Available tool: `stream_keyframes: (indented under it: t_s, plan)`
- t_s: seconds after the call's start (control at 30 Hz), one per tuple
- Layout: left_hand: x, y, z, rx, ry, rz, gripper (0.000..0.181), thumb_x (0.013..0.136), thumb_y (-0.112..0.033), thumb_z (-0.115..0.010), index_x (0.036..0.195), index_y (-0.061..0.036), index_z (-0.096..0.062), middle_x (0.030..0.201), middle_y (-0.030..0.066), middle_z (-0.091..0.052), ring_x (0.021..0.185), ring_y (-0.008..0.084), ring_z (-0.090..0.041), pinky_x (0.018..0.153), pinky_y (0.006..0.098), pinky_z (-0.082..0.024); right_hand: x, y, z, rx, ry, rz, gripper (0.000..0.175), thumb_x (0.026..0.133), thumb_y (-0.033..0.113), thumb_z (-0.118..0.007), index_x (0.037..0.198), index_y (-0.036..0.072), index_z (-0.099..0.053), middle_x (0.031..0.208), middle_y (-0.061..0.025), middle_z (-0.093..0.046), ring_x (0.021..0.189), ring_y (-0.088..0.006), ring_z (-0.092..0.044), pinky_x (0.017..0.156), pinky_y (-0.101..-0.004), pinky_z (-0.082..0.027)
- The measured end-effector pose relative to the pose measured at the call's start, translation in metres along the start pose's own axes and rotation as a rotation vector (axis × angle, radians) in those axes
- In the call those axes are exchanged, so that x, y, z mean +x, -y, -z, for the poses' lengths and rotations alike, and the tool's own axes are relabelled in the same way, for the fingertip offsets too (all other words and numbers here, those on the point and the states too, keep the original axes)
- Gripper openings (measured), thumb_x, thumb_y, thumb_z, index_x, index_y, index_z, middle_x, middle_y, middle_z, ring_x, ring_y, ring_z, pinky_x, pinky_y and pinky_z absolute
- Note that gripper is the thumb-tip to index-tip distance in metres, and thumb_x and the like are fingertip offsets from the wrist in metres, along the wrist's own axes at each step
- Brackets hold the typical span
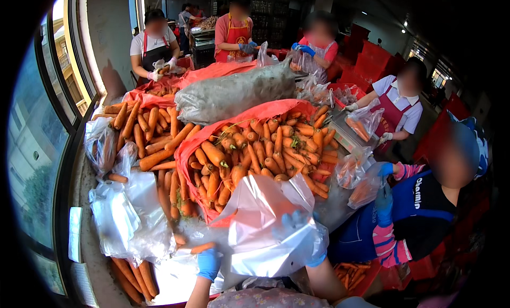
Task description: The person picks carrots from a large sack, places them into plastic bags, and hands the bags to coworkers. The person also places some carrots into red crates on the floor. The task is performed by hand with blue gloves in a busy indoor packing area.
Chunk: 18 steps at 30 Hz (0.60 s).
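My left hand (209, 264), in a blue glove, is at the front edge of the table with its fingers on the end of a carrot (201, 247). To its right, my right hand (295, 225) shows blurred through the film of a clear plastic bag (259, 244) that it holds up. Whether those fingers are inside the bag or behind it, I cannot tell. Just beyond the bag lies a large heap of carrots (255, 148) on an opened red sack (191, 142). A stack of flat clear bags (123, 216) lies left of my left hand.
A full grey sack (239, 92) lies across the table's middle. More loose carrots (159, 144) cover the left side near the window (36, 148). At right, a co-worker (402, 212) holds a bag of carrots; another (398, 100) stands by a scale (346, 132). Several people work opposite.
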<state>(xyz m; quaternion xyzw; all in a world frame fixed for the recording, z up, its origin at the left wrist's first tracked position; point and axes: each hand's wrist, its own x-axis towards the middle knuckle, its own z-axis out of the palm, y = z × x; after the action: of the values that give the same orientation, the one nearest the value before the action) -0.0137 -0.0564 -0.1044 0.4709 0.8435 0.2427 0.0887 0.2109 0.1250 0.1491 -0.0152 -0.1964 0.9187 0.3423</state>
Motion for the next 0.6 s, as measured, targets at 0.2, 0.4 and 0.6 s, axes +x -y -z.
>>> stream_keyframes:
  t_s: [0.2,0.4,0.6]
  plan:
    - [0.032,-0.102,0.115,-1.697,0.304,0.446,0.029,0.092,-0.018,-0.042,0.114,-0.0016,-0.052,0.105,0.0111,-0.058,0.097,0.0214,-0.057,0.085,0.0326,-0.046,-0.006,-0.012,0.065,0.127,-0.294,-0.375,0.033,0.093,0.023,-0.043,0.111,-0.002,-0.056,0.118,-0.0161,-0.056,0.114,-0.0313,-0.049,0.101,-0.0419,-0.034]
    - [0.053,-0.130,0.157,-1.164,0.521,-0.267,0.083,0.081,-0.066,-0.040,0.126,0.0038,-0.043,0.126,0.0177,-0.049,0.114,0.0272,-0.050,0.097,0.0375,-0.040,-0.023,0.001,0.091,-0.312,-0.306,-0.237,0.021,0.090,0.009,-0.044,0.102,-0.002,-0.057,0.100,-0.0128,-0.062,0.093,-0.0203,-0.058,0.082,-0.0305,-0.046]
    - [0.038,-0.130,0.164,-1.456,0.560,-0.014,0.053,0.082,-0.039,-0.061,0.110,0.0057,-0.059,0.108,0.0130,-0.062,0.098,0.0219,-0.059,0.090,0.0332,-0.044,-0.028,0.031,0.046,-0.357,-0.233,-0.258,0.028,0.083,0.006,-0.055,0.109,-0.005,-0.055,0.101,-0.0142,-0.061,0.092,-0.0211,-0.060,0.081,-0.0304,-0.048]
